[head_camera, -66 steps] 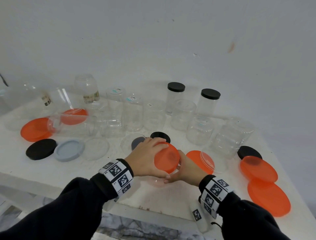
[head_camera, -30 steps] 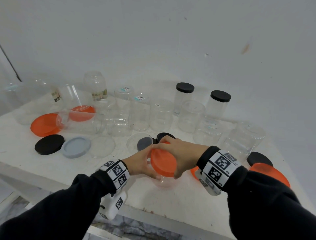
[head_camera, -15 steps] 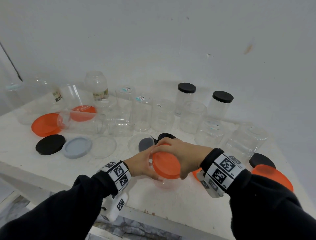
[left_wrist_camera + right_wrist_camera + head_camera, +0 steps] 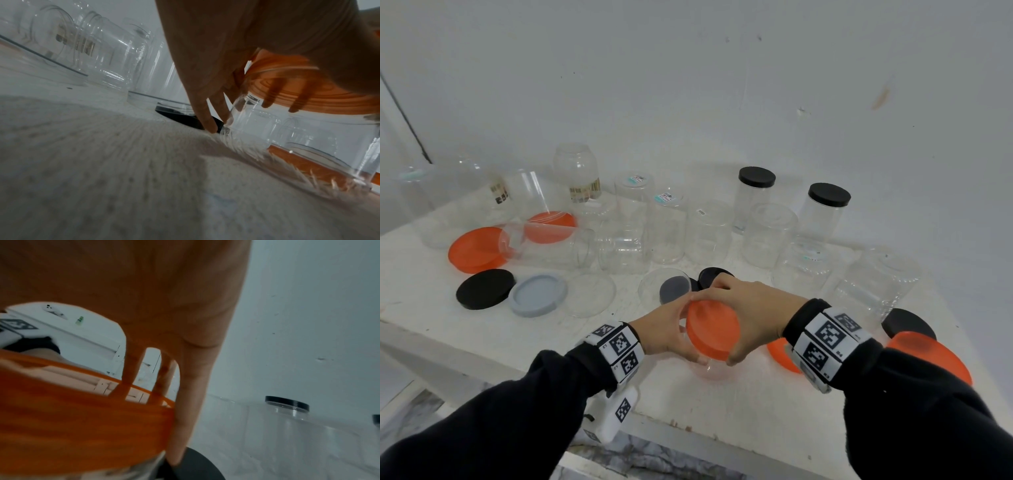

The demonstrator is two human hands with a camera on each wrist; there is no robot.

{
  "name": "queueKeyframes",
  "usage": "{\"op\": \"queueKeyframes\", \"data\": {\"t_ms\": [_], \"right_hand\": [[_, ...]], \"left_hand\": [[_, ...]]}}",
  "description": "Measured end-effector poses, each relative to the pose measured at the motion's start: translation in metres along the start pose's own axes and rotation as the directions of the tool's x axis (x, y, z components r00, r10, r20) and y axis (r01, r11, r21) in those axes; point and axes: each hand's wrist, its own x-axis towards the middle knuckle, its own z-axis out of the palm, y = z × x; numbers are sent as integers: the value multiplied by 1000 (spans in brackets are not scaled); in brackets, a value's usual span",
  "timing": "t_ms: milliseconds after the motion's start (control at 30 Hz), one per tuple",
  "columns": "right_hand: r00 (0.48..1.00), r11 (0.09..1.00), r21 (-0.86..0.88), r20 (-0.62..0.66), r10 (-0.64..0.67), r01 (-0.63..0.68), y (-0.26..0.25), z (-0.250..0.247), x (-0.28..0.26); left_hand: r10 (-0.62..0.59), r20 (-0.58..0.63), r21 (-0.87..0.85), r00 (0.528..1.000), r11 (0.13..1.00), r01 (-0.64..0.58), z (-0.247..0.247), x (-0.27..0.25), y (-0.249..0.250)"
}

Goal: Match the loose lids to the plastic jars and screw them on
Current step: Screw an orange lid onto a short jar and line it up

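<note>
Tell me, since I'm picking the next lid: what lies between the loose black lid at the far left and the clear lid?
A grey lid lies between the black lid and the clear lid, touching the black one; the head view shows it.

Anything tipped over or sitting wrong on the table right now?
One clear jar at the left lies on its side, mouth toward the right, while the others stand. The orange lid on the jar in hand looks tilted, not level.

Both arms wear black long sleeves (image 4: 493, 421) that end just behind the hands. Each wrist carries a white band (image 4: 619, 346) printed with square black-and-white coded markers, and the right wrist's band (image 4: 828, 339) shows several such squares. Under the left wrist hangs a white box (image 4: 616, 414) bearing one more marker.
</note>
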Motion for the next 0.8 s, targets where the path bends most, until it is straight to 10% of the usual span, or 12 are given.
{"op": "queueKeyframes", "data": {"t_ms": [300,500,800], "right_hand": [[974,970,-127,-119,194,-208,-17,10,-4],[992,1000,3,128,-4,3,-6,-1,-5],[984,977,-140,-99,148,-161,-17,5,-2]], "left_hand": [[-15,4,26,1000,1000,15,2,-2,6],[16,38,4,999,1000,-16,3,-4,6],[-10,56,20,998,1000,9,3,-4,6]]}}
